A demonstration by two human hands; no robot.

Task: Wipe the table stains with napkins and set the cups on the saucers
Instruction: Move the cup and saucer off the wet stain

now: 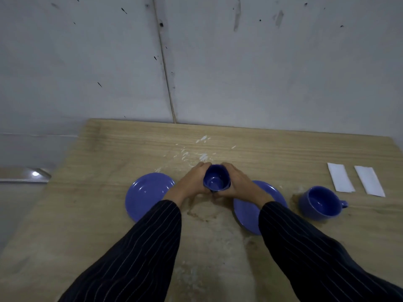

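Observation:
A blue cup (216, 179) sits between both my hands at the table's middle. My left hand (194, 182) wraps its left side and my right hand (236, 183) wraps its right side. One blue saucer (146, 194) lies to the left, and another blue saucer (250, 211) lies to the right, partly under my right forearm. A second blue cup (318, 202) stands upright further right, its handle pointing right. Two white folded napkins (340, 177) (369, 180) lie at the far right. White stains (201, 154) and a brownish ring stain (202, 212) mark the wooden table (87, 214).
A grey wall (196, 62) rises directly behind the table's far edge. The table's left edge runs diagonally, with the floor beyond it. More whitish smears (189, 277) lie near the front between my sleeves.

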